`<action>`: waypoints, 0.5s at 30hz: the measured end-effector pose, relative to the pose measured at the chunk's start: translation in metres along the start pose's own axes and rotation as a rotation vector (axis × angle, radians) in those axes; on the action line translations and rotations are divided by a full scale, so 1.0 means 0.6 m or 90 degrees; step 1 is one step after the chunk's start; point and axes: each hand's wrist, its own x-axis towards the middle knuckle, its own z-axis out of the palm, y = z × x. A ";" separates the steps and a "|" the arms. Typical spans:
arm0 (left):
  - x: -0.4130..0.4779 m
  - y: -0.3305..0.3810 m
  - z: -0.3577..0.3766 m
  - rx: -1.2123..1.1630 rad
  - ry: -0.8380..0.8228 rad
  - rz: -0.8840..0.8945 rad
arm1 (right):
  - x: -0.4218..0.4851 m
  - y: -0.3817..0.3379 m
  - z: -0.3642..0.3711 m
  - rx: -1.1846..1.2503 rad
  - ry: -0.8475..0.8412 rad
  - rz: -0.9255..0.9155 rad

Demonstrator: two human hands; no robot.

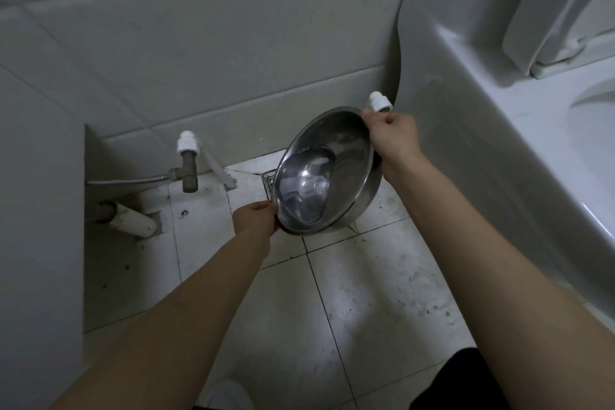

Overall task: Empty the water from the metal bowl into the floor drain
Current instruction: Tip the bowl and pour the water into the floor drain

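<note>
A shiny metal bowl (327, 170) is held tilted steeply, its left rim low over the floor. My left hand (254, 218) grips the lower rim and my right hand (392, 135) grips the upper rim. Water pools in the bowl's lower left part. Just behind that low edge, a corner of the square metal floor drain (268, 180) shows on the tiled floor; the bowl hides most of it.
A white toilet (519, 116) fills the right side. A brass valve (189, 166) with a hose and a white pipe (133, 220) sit at the left wall base. A white wall fitting (379, 100) is behind the bowl. A cabinet side (40, 210) stands left.
</note>
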 end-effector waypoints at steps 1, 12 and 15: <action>0.001 0.000 0.000 -0.002 0.000 0.000 | 0.000 0.000 0.000 0.000 -0.001 -0.001; 0.008 -0.004 0.002 0.014 0.003 0.009 | -0.001 0.000 -0.003 -0.009 0.010 -0.008; 0.009 -0.004 0.003 0.011 0.000 0.010 | -0.001 0.001 -0.003 -0.005 0.008 -0.003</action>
